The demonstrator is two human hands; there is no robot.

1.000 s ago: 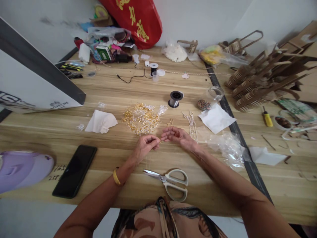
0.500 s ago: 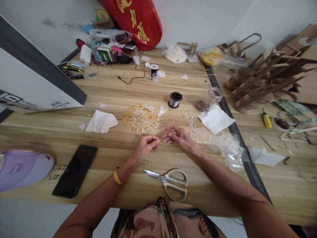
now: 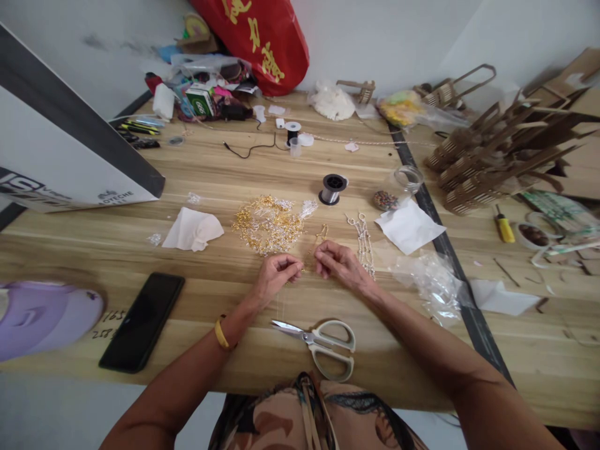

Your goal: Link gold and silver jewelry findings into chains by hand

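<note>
Gold piece (image 3: 304, 269): tiny, metallic, shape too small to tell. It is pinched shut between the thumb and forefinger of my left hand (image 3: 276, 275), low over the tabletop (image 3: 225, 169) straight ahead of me. It sticks out rightward from the left grip toward my right hand (image 3: 343, 262). The right grip is just beside it, fingers curled closed, tips facing the piece; the hands are near but apart.

- Scissors (image 3: 323, 344): white plastic handles, steel blades closed and pointing left; flat between my forearms, nearest me.
- Phone (image 3: 143, 322): black glossy slab, near left.
- Heap of gold findings (image 3: 267, 222): tangled, glittering; just beyond the hands.
- Tissue (image 3: 192, 230): white, crumpled; left of the heap.
- Silver chains (image 3: 363, 240): laid lengthwise, away from me; right of the heap.
- Spool (image 3: 332, 187): dark rims, shiny wound line; farther back.
- Glass jar (image 3: 398, 186): tipped on its side, coloured beads at its base.
- Red bag (image 3: 262, 37): gold characters, far edge.
</note>
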